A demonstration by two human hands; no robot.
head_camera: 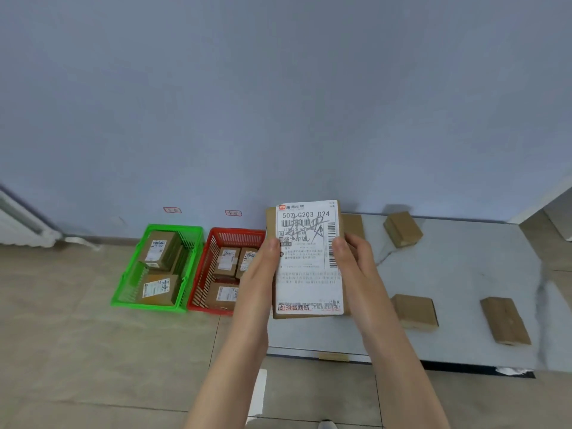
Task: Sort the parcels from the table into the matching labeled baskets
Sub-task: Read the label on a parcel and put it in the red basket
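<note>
Both hands grip one parcel, left hand and right hand on its sides, label facing up, above the left edge of the table. Likely the label-reading step; next, carry it to the matching green basket or red basket on the floor.

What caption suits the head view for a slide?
A labelled cardboard parcel held by the left hand and right hand, with the green basket and red basket on the floor.

Your table is carrying four parcels: far parcel and half-hidden parcel sitting at its far edge, middle parcel and right parcel lying nearer the front. Green basket and red basket are sitting on the floor off its left edge.
</note>
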